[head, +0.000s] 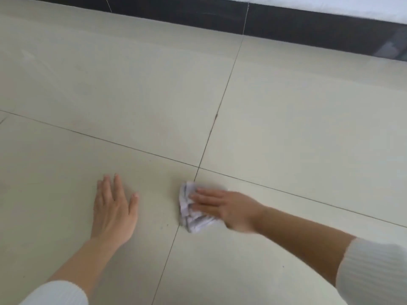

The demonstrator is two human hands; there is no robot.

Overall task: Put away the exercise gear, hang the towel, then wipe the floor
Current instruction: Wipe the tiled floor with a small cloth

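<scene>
A crumpled white cloth (189, 213) lies on the pale tiled floor (286, 119), right where two grout lines cross. My right hand (222, 208) presses down on it with straight fingers pointing left; the hand is slightly blurred. My left hand (113, 208) rests flat on the floor to the left of the cloth, fingers spread and apart from it. Both forearms are bare, with white sleeves pushed up at the bottom of the view.
A dark skirting strip (286, 20) runs along the far edge of the floor below a white wall (330, 5). A few dark specks (164, 225) lie on the tile just left of the cloth.
</scene>
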